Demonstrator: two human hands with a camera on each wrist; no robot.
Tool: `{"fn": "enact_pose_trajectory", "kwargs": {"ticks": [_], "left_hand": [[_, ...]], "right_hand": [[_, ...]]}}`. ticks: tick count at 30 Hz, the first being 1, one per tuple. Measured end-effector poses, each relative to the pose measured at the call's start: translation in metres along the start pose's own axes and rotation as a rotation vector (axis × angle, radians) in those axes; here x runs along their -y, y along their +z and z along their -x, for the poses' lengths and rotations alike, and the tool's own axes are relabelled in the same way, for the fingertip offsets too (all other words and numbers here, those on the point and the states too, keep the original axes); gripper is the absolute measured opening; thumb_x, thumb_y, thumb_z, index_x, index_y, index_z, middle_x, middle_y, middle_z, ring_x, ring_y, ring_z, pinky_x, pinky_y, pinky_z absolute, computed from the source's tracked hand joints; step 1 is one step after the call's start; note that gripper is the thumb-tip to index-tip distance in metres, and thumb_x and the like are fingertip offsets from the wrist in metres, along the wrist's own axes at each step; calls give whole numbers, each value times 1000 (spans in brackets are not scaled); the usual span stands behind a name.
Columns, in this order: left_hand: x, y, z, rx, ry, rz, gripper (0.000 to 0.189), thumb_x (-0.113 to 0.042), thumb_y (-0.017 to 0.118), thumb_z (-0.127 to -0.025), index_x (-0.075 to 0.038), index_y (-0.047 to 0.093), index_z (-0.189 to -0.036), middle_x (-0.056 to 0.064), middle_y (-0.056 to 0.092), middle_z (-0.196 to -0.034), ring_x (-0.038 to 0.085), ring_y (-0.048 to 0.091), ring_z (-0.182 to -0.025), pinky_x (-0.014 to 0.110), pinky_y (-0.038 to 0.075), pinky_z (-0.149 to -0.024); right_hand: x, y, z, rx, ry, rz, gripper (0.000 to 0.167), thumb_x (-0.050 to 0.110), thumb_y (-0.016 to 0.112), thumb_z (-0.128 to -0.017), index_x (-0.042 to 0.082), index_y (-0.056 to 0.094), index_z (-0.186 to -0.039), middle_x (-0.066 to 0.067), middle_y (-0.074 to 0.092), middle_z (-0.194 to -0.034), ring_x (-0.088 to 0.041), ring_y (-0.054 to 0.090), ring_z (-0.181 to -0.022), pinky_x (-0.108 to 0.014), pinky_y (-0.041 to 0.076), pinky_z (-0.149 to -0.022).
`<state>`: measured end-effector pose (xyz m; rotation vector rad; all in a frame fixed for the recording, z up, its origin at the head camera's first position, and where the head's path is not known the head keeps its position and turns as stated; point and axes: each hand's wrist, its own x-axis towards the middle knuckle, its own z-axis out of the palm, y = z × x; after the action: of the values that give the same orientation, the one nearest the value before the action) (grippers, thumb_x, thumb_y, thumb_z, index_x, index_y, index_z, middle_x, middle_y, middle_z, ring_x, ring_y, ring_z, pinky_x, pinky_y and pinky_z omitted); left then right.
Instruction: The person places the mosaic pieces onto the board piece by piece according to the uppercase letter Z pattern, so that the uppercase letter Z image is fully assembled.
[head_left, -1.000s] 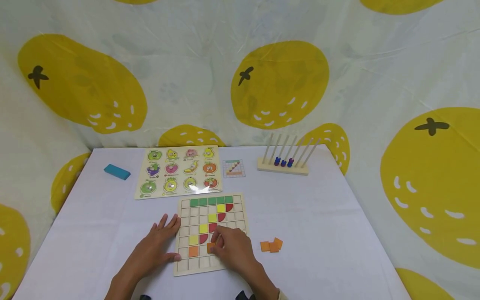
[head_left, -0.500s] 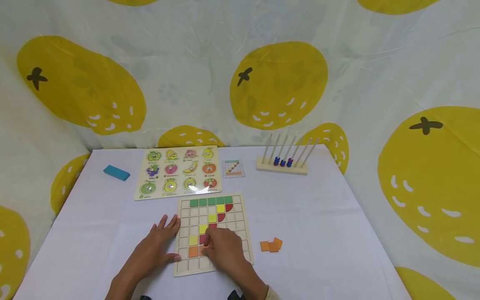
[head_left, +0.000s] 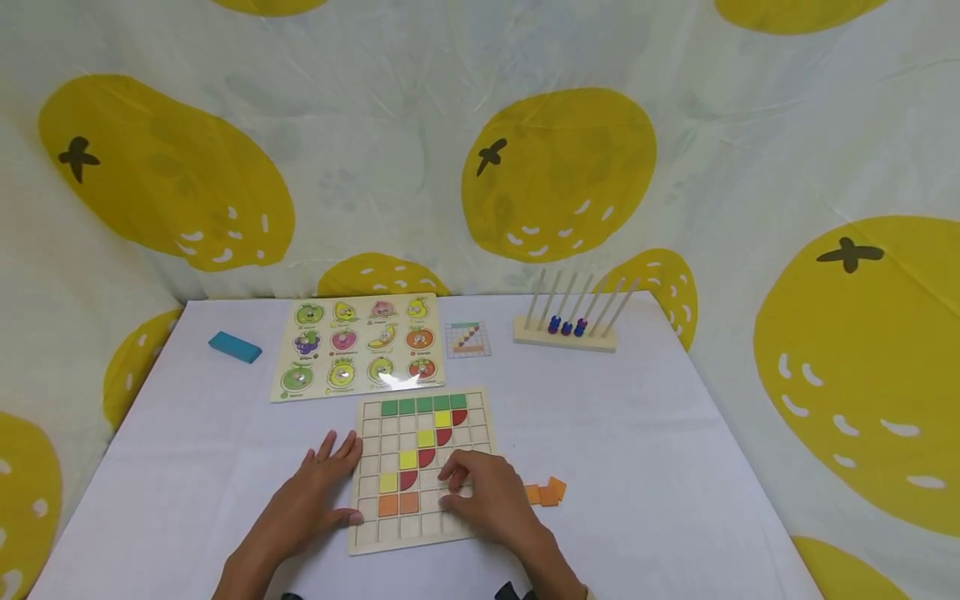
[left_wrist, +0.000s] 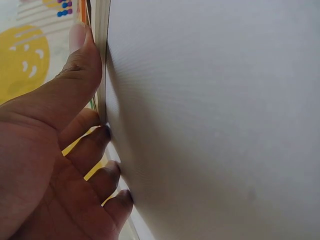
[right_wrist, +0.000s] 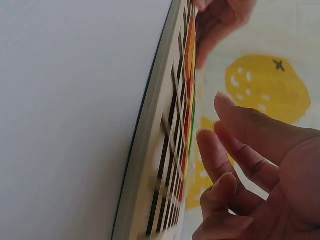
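A wooden grid board (head_left: 367,533) lies on the table with green, yellow and orange square tiles and red quarter-round tiles in its cells. My left hand (head_left: 311,487) rests at the board's left edge, thumb and fingertips touching it, with the fingers extended. Over the right part of the board hovers my right hand (head_left: 487,496), thumb and forefinger apart and nothing between them; the right wrist view shows that gap too. Two orange tiles (head_left: 398,504) sit side by side in the lower row. Beyond the right hand lie loose orange tiles (head_left: 550,492), partly hidden by it.
Behind the board lies a fruit picture puzzle (head_left: 360,346), with a small pattern card (head_left: 468,339) to its right. A wooden peg stand (head_left: 564,333) with blue beads is at the back right. A blue block (head_left: 235,347) lies at the back left.
An orange tile that my right hand held now sits in the cell beside the first orange one. The right hand has let go and moved right. My left hand stays put.
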<state>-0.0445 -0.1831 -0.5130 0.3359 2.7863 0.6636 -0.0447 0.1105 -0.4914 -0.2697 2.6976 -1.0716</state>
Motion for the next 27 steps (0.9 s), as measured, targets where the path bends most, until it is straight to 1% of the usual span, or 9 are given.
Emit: {"fn": "enact_pose_trajectory", "kwargs": {"ticks": [3,7,11,14,17,23,27], "left_hand": [[0,0,0,-1,1,-1,113,-42,97,-69,-8,43,-161,12,36,-170,46,18,-163,68,24,-129],[0,0,1,-4,4,-3,113,-43,97,-68,-8,44,-161,13,37,-170,46,19,-163,68,25,-129],[-1,-1,2,-6,6,-2,113,-42,97,-69,-8,44,-161,13,38,-170,47,19,-163,68,25,-128],[-1,-1,2,-6,3,-1,113,-42,98,-68,-7,44,-161,14,38,-170,47,19,-163,68,24,-129],[0,0,1,0,-5,7,113,-42,98,-68,-8,43,-161,13,37,-170,47,18,-163,67,23,-129],[1,0,0,11,-9,26,114,-43,98,-67,-8,44,-161,13,37,-170,45,18,-164,67,22,-130],[1,0,0,9,-4,32,114,-43,98,-67,-8,44,-161,13,38,-170,45,18,-164,67,23,-130]], "right_hand": [[-16,-16,8,-42,29,10,27,16,91,-80,25,75,-100,16,66,-80,-9,56,-74,-23,43,-67],[-38,-36,19,-105,84,38,32,13,91,-77,26,76,-101,12,70,-90,-7,51,-70,-22,42,-63],[-57,-52,31,-154,141,98,36,11,93,-73,29,76,-100,14,70,-96,-8,52,-76,-22,43,-67],[-65,-60,37,-160,163,160,36,10,95,-72,28,77,-98,13,70,-96,-8,54,-83,-25,45,-71],[-70,-64,40,-151,173,204,35,9,96,-71,26,78,-95,11,68,-93,-8,55,-87,-27,47,-73],[-75,-64,37,-135,185,215,27,9,94,-75,24,76,-88,9,62,-84,-9,52,-79,-25,44,-68],[-76,-62,33,-128,171,201,29,9,93,-75,25,70,-84,11,60,-80,-9,51,-77,-23,42,-66]]}}
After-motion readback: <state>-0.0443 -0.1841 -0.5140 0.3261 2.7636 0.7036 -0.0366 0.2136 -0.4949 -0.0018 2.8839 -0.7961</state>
